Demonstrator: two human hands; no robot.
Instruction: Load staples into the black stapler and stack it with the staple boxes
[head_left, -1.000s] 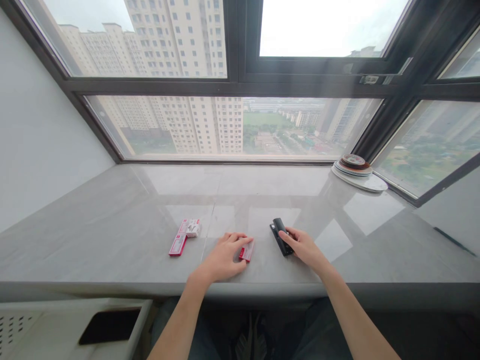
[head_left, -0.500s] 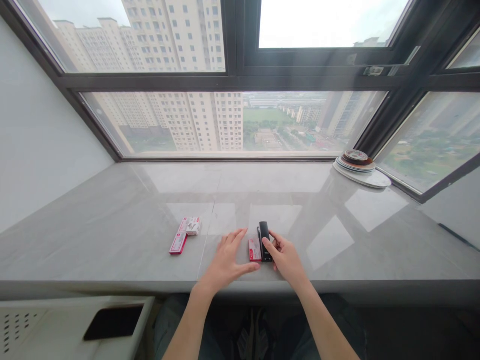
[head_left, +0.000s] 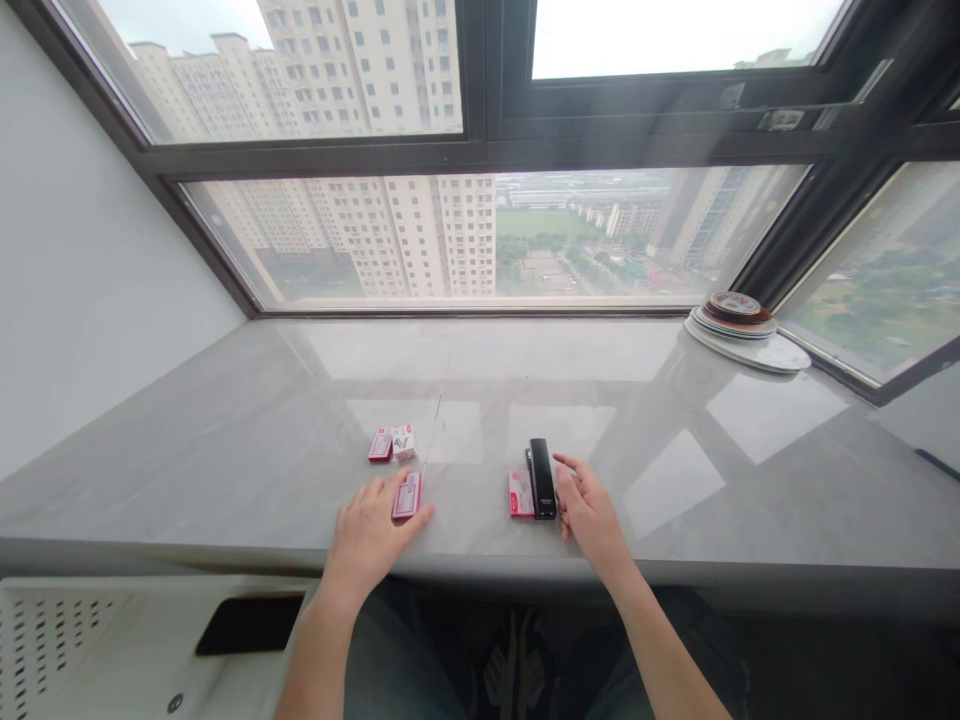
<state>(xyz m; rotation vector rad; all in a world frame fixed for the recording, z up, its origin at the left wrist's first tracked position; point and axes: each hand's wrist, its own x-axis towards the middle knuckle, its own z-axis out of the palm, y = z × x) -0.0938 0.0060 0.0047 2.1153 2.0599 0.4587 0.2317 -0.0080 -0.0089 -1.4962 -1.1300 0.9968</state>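
Half a second ago my right hand [head_left: 589, 505] was grasping the black stapler [head_left: 541, 480]; now its fingers are hovering released, partly curled just beside the stapler's 3 o'clock side. My left hand [head_left: 375, 530], which was spreading open near the red-and-white box [head_left: 520, 494], is now working well over to 9 o'clock, its fingers grasping the near red box [head_left: 407, 496] between thumb and forefinger. That box was forming an end-to-end strip with the far red box [head_left: 380, 444]; now it is sitting apart, nearer to me, with the far one lying at its 11 o'clock and the small white box [head_left: 403, 442] standing at about its 12 o'clock. The stapler is lying on the table [head_left: 480, 400] at 3 o'clock from my left hand's box, its long axis running almost from 6 to 12, the far end leaning a touch toward 11. The red-and-white box is resting along its 9 o'clock side, lining up nearly parallel. My grasped box is pointing its long axis from between 6 and 7 to between 12 and 1. At 2 o'clock from the stapler, the stacked plates [head_left: 739, 325] are resting by the window.
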